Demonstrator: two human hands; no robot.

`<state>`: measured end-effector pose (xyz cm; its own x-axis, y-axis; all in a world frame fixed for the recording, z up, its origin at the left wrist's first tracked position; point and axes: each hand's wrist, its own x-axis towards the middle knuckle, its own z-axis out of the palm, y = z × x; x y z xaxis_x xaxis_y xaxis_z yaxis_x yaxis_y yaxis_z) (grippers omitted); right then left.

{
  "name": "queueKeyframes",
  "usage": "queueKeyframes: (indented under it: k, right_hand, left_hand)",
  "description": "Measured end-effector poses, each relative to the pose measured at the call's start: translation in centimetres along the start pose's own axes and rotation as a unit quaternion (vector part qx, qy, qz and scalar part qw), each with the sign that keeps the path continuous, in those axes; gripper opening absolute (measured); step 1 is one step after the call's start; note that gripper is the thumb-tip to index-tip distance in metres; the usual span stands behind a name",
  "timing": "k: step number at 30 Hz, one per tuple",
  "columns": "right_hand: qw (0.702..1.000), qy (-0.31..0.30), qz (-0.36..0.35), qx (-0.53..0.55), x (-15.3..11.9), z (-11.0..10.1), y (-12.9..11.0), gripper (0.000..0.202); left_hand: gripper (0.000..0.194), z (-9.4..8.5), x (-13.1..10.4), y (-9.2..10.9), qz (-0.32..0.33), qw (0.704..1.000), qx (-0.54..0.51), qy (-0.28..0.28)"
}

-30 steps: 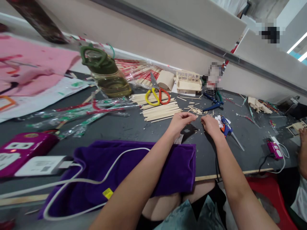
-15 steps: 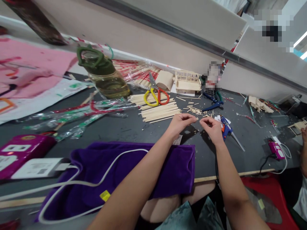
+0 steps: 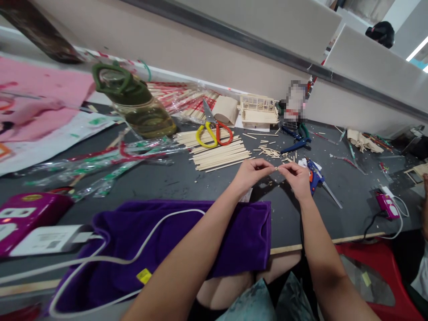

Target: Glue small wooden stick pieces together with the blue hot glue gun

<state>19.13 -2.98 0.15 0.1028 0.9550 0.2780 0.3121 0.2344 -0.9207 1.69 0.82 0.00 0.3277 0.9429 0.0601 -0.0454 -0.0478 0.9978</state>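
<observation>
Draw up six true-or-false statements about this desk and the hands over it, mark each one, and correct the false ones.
1. The fingertips of the left hand and right hand are close together. True.
2. The left hand holds the scissors. False: its fingertips pinch a small pale piece.
3. The scissors' two handle loops differ in colour. True: one is yellow, the other orange-red.
4. The glue gun lies left of the left hand. False: it lies beside the right hand.
5. A white cable runs across the purple cloth. True.
6. The bottle has a red lid. False: its lid is green.
</observation>
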Motion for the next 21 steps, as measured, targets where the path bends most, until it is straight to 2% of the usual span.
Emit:
queueKeyframes:
  k: [9, 21]
  right_hand:
    - [1.000, 0.000, -0.009, 0.006, 0.11, -0.11, 0.33, 0.018]
    - [0.999, 0.004, 0.041, 0.010, 0.20, -0.45, 0.63, 0.027]
  left_hand:
    - [0.018, 0.01, -0.07, 0.07, 0.009, 1.000, 0.023, -0.005]
    - [0.020, 0.18, -0.07, 0.35, 0.011, 1.000, 0.025, -0.003]
